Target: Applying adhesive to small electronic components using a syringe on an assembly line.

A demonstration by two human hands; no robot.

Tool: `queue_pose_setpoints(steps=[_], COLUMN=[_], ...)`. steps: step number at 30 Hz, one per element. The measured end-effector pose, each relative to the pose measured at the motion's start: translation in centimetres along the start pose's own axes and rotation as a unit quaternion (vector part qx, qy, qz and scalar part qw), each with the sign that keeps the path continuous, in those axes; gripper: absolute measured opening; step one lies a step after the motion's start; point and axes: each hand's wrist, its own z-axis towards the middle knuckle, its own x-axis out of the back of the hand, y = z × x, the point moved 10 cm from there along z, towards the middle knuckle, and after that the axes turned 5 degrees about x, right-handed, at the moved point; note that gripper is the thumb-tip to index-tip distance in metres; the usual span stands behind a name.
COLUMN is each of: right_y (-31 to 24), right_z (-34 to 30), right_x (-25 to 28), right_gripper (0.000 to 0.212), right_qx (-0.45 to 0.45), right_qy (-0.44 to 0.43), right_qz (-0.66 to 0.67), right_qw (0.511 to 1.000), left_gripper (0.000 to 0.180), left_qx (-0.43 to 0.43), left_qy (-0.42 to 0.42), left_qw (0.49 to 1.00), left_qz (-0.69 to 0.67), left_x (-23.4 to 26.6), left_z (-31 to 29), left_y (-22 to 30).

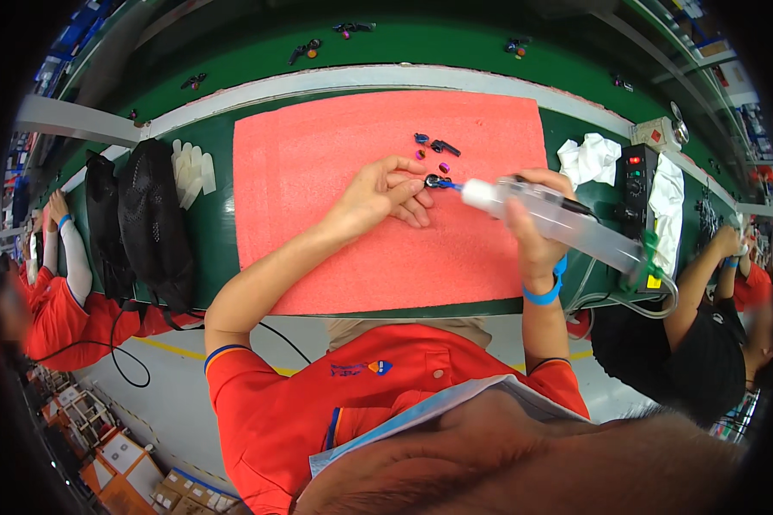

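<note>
My left hand pinches a small dark part with a shiny ring-like end, above the pink foam mat. In my right hand is a large translucent dispensing syringe with a white front end and a thin blue tip. That tip meets or nearly touches the dark part; I cannot tell which. Slim and black, a pen-like tool lies along the syringe by my right fingers. Just beyond the hands are a black elongated part, a small blue-black part and two purple round pieces.
Black mesh bags and pale finger cots lie left. At right stand a black control box, crumpled white cloths and a tube. A green belt behind the white rail carries small parts. Other people work on both sides.
</note>
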Motion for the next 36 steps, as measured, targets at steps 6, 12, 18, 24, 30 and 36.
queue_pose_setpoints(steps=[6,12,18,24,30,36], right_y=[0.5,-0.8,-2.2,-2.0,-2.3,-2.5], right_z=[-0.2,-0.7,-0.4,-0.5,-0.3,-0.3], right_x=[2.6,0.6,-1.1,-2.3,-2.8,-3.0], right_gripper=[0.036,0.035,0.033,0.031,0.031,0.031], right_qx=[0.009,0.059,0.102,0.085,0.103,0.111], right_qy=[0.121,0.014,-0.033,-0.087,-0.088,-0.091], right_qz=[0.131,-0.002,-0.054,-0.131,-0.147,-0.147], right_qw=[0.984,0.998,0.993,0.984,0.98,0.979], left_gripper=[0.02,0.021,0.023,0.024,0.025,0.024], left_qx=[0.021,-0.022,-0.017,-0.021,-0.026,-0.031], left_qy=[-0.109,-0.095,-0.047,-0.045,-0.041,-0.038], left_qw=[0.993,0.993,0.995,0.993,0.993,0.993], left_qz=[0.051,0.066,0.09,0.105,0.104,0.105], left_x=[-0.7,-0.4,-0.1,0.0,-0.1,-0.1], left_z=[0.0,0.4,0.3,0.3,0.2,0.2], left_y=[0.4,0.6,0.7,0.4,0.6,0.6])
